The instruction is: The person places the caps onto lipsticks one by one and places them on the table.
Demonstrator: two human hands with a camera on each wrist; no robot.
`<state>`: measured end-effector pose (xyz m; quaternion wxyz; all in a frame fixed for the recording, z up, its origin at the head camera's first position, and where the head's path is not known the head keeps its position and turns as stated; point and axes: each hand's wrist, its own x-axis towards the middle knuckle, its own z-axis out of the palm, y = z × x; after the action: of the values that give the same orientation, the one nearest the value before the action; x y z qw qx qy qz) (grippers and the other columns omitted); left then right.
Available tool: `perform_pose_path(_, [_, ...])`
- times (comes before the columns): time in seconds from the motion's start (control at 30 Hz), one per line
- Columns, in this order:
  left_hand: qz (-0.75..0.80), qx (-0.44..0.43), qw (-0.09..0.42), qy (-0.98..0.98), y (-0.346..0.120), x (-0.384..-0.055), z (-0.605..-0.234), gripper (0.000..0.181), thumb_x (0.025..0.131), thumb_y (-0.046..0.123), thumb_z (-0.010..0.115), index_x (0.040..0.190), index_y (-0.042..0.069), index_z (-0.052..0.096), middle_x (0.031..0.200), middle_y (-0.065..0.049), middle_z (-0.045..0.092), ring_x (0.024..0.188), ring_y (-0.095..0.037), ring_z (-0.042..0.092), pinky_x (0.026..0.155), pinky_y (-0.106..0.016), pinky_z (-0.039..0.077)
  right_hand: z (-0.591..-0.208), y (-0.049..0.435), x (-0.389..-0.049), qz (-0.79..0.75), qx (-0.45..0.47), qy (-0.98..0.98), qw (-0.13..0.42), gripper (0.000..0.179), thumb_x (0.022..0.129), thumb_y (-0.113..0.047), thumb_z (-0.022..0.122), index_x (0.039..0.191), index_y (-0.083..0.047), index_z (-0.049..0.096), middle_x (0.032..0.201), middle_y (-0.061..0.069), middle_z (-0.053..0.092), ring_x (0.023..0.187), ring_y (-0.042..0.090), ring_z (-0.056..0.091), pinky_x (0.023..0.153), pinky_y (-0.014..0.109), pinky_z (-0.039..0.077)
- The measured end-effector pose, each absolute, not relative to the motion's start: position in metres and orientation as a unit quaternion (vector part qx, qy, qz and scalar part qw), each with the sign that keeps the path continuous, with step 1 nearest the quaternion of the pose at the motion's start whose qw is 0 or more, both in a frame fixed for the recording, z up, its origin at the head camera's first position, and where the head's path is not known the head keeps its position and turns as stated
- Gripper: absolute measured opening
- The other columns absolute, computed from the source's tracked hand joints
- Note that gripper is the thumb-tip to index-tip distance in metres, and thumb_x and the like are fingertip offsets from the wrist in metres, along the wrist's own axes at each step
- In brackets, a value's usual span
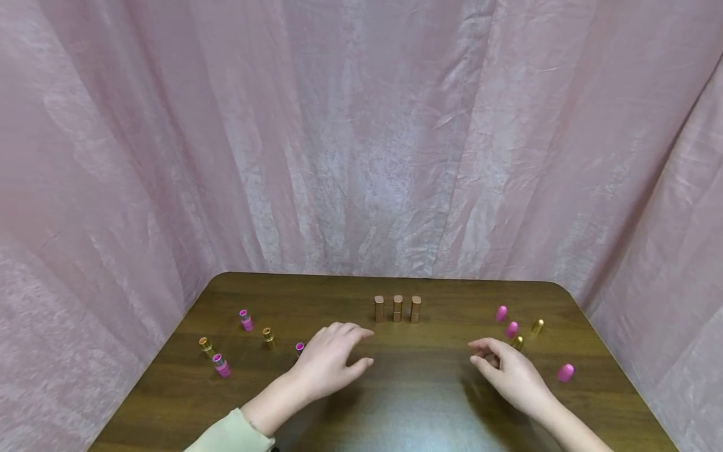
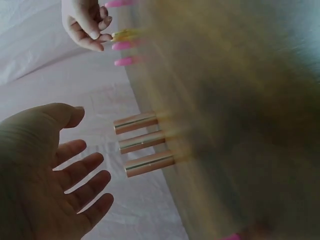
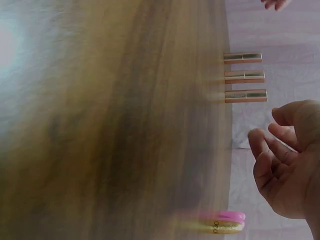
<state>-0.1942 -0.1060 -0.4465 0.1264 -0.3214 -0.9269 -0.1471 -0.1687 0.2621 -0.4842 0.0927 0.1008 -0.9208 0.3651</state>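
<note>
Left hand near pink tube, right hand near gold cap; both hands empty, unclenched. Tipping likely if brushed: pinch lightly, squarely

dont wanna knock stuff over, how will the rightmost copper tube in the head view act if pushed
The rightmost copper tube would probably tip, standing tall on a narrow base. Its shiny surface may be slippery; its squarish shape should resist rolling.

This is a curtained-off booth: pink drapes hang beyond the left hand and right hand and to either side, around the wood-grain table beneath them.
</note>
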Motion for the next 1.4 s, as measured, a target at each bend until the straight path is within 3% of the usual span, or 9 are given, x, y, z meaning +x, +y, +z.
perform_pose_path(0.27, [-0.152,-0.330,0.132,-0.922,-0.125,-0.159,-0.471,0.040,0.092,0.039,0.074,0.126,0.018,0.068,0.121,0.008,0.067,0.111,-0.016,0.062,0.093,-0.040,0.051,-0.492,0.270,-0.140,0.224,0.146,-0.945,0.188,0.025,0.087,-0.017,0.081,0.110,-0.022,0.073,0.088,-0.026,0.056,0.071,-0.007,0.049,0.058,0.023,0.043])
perform_pose_path(0.53, [-0.173,-0.331,0.137,-0.917,-0.129,-0.140,-0.483,0.037,0.091,0.034,0.076,0.123,0.018,0.069,0.115,0.011,0.067,0.103,-0.012,0.064,0.085,-0.036,0.054,-0.487,0.323,-0.136,0.234,0.064,-0.948,0.208,0.020,0.091,-0.022,0.078,0.110,-0.016,0.074,0.092,-0.012,0.063,0.075,-0.002,0.052,0.060,0.028,0.045])
perform_pose_path(0.63, [-0.174,-0.334,0.132,-0.917,-0.128,-0.139,-0.485,0.037,0.091,0.035,0.075,0.123,0.018,0.069,0.116,0.011,0.067,0.103,-0.011,0.064,0.085,-0.035,0.054,-0.483,0.357,-0.139,0.255,0.010,-0.950,0.180,0.031,0.096,-0.031,0.073,0.119,-0.009,0.070,0.100,0.001,0.067,0.077,0.000,0.057,0.061,0.027,0.044])
perform_pose_path(0.73, [-0.176,-0.336,0.134,-0.916,-0.127,-0.140,-0.486,0.036,0.091,0.035,0.075,0.123,0.019,0.069,0.115,0.012,0.067,0.102,-0.011,0.064,0.085,-0.035,0.054,-0.483,0.386,-0.140,0.271,-0.027,-0.952,0.139,0.046,0.098,-0.038,0.069,0.127,-0.001,0.064,0.112,0.016,0.069,0.084,0.013,0.066,0.065,0.029,0.045])
perform_pose_path(0.9, [-0.179,-0.342,0.138,-0.912,-0.126,-0.141,-0.488,0.034,0.091,0.034,0.075,0.121,0.018,0.070,0.115,0.011,0.067,0.102,-0.011,0.064,0.086,-0.034,0.053,-0.491,0.404,-0.141,0.274,-0.044,-0.958,0.068,0.057,0.098,-0.045,0.067,0.128,0.003,0.062,0.114,0.019,0.071,0.103,0.041,0.067,0.076,0.048,0.048])
perform_pose_path(1.1, [-0.183,-0.342,0.130,-0.912,-0.125,-0.143,-0.492,0.033,0.091,0.034,0.075,0.120,0.018,0.071,0.115,0.012,0.067,0.102,-0.010,0.064,0.086,-0.034,0.053,-0.500,0.406,-0.143,0.274,-0.054,-0.959,0.051,0.055,0.097,-0.048,0.067,0.123,0.001,0.066,0.110,0.013,0.073,0.105,0.039,0.066,0.078,0.047,0.048])
perform_pose_path(1.4, [-0.195,-0.341,0.105,-0.913,-0.124,-0.145,-0.497,0.032,0.093,0.034,0.074,0.121,0.019,0.071,0.115,0.012,0.067,0.103,-0.010,0.064,0.086,-0.034,0.054,-0.504,0.407,-0.141,0.274,-0.069,-0.957,0.068,0.051,0.095,-0.051,0.069,0.117,-0.005,0.071,0.115,0.020,0.071,0.110,0.045,0.062,0.077,0.046,0.045])
